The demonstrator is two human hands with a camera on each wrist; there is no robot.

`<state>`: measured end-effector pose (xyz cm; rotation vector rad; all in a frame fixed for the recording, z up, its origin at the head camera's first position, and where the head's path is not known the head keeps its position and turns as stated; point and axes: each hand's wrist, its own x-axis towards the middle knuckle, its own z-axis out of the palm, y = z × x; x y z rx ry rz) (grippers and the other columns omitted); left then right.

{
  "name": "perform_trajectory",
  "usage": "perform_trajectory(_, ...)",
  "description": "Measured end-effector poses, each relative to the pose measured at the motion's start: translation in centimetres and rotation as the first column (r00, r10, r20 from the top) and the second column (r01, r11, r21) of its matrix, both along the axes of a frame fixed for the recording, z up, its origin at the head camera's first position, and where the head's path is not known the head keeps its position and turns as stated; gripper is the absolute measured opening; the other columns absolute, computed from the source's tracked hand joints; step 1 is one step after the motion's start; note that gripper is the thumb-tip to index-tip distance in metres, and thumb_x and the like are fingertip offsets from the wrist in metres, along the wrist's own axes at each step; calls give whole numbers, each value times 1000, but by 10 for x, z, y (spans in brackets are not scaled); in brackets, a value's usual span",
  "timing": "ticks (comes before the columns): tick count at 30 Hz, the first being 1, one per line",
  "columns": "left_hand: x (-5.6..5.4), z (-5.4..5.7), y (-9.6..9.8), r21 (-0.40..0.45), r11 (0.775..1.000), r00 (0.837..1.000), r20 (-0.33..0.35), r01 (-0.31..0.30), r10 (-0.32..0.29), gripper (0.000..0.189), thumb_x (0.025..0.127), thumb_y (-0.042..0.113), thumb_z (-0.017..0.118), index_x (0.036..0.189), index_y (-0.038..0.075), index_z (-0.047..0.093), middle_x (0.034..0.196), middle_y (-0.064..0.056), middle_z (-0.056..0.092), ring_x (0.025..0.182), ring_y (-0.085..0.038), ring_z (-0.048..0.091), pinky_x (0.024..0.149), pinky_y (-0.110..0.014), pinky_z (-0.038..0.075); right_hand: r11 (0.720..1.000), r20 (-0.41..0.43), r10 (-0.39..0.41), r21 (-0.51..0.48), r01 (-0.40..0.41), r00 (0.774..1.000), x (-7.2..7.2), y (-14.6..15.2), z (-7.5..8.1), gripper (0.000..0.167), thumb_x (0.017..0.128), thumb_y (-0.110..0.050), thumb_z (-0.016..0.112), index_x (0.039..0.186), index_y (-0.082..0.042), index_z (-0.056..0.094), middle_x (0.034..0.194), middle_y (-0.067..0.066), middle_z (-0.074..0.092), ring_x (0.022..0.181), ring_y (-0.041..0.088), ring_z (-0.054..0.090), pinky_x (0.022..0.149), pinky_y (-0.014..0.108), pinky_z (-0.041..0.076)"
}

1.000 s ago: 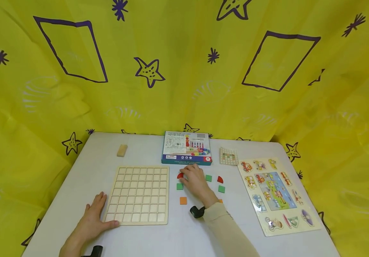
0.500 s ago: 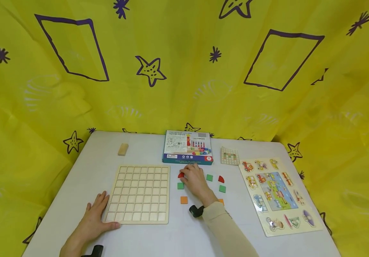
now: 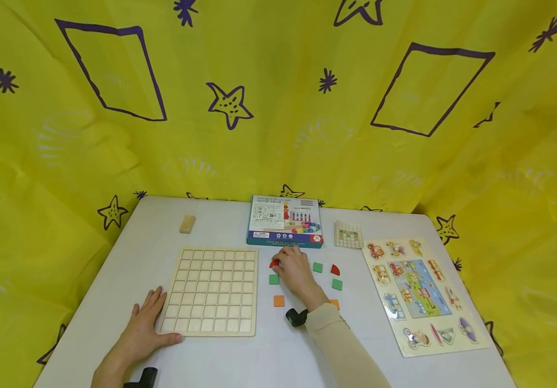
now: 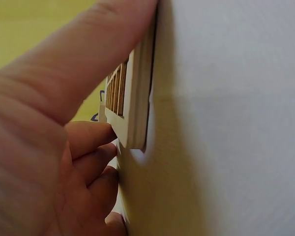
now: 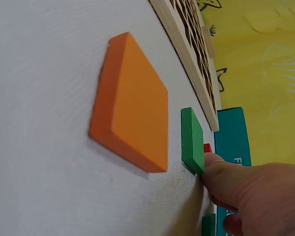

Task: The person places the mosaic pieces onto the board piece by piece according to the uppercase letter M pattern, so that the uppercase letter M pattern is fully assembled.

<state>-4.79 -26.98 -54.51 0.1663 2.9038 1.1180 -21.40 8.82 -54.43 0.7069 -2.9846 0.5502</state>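
My left hand (image 3: 143,328) rests at the front left corner of a wooden grid board (image 3: 210,291), its thumb along the front edge and its fingers beside the left side. In the left wrist view the thumb crosses in front of the board's edge (image 4: 137,108). To the right of the board, my right hand (image 3: 297,272) pinches a red quarter-circle block (image 3: 274,264) between thumb and forefinger, low at the table. A green square block (image 3: 273,279) lies just in front of that thumb, and an orange square block (image 3: 279,301) lies nearer the front.
Right of my right hand lie two green squares (image 3: 337,284), another red quarter-circle (image 3: 335,270) and a partly hidden orange piece (image 3: 335,305). Behind are a toy box (image 3: 284,222), a pattern card (image 3: 348,235) and a wooden block (image 3: 187,224). A vehicle puzzle (image 3: 385,312) lies far right.
The head view has shifted slightly, so the scene sits a little further right and higher. Both hands keep their places at the board and the red block.
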Motion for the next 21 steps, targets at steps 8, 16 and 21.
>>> perform_trajectory(8, -2, -5, -2, 7, 1000, 1000, 7, 1, -1, 115, 65, 45, 87, 142, -18, 31, 151, -37, 19, 140, -52, 8, 110, -65, -4, 1000, 5, -7, -27, 7, 1000, 0, -1, -1, 18, 89, -26, 74, 104, -16, 71, 103, -1, 60, 99, 20, 46, 86, 40, 41)
perform_trajectory(16, -2, -6, -2, 7, 1000, 1000, -5, 0, 0, 114, 66, 46, 87, 143, -16, 31, 151, -36, 19, 141, -52, 9, 110, -64, -4, 998, 11, -13, -57, 13, 1000, 0, -5, 5, 22, 91, -27, 72, 109, -15, 70, 108, 0, 61, 100, 20, 45, 91, 39, 39)
perform_trajectory(21, -1, -6, -2, 5, 1000, 1000, -10, -2, 2, 113, 66, 46, 87, 143, -16, 32, 151, -36, 20, 140, -52, 9, 110, -64, -4, 998, -11, 16, -64, -16, 1000, -2, -12, 11, 24, 91, -27, 71, 110, -14, 70, 107, -1, 62, 100, 20, 45, 91, 38, 39)
